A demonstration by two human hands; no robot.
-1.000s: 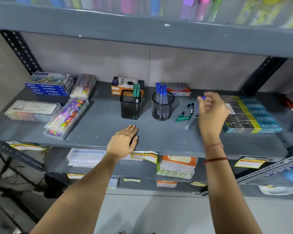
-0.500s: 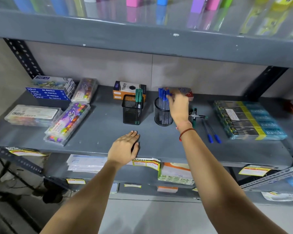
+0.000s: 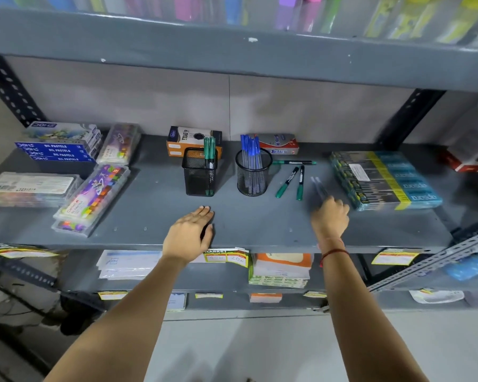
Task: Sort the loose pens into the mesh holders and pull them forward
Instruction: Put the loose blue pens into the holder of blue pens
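On the grey shelf (image 3: pixel 149 216) a square black mesh holder (image 3: pixel 196 177) stands with two green markers (image 3: pixel 209 150) in it. To its right a round mesh holder (image 3: pixel 251 180) carries several blue-capped pens (image 3: pixel 249 146). Three loose green markers lie right of the round holder: one crosswise (image 3: pixel 293 162) and two side by side (image 3: pixel 287 182). Further right, two clear pens (image 3: pixel 318 187) look motion-blurred, and my right hand (image 3: pixel 330 217) is curled over their near ends. My left hand (image 3: pixel 189 232) rests flat, palm down, at the shelf's front edge before the square holder.
Oil pastel boxes (image 3: pixel 58 150) and crayon cases (image 3: pixel 91 199) fill the left of the shelf. A large teal and yellow pack (image 3: pixel 384 180) lies at the right. Two small boxes (image 3: pixel 188 139) stand behind the holders. Another shelf (image 3: pixel 232 59) hangs close overhead.
My right hand has left the round holder and come right and forward onto the two clear pens. The left hand has stayed in place.
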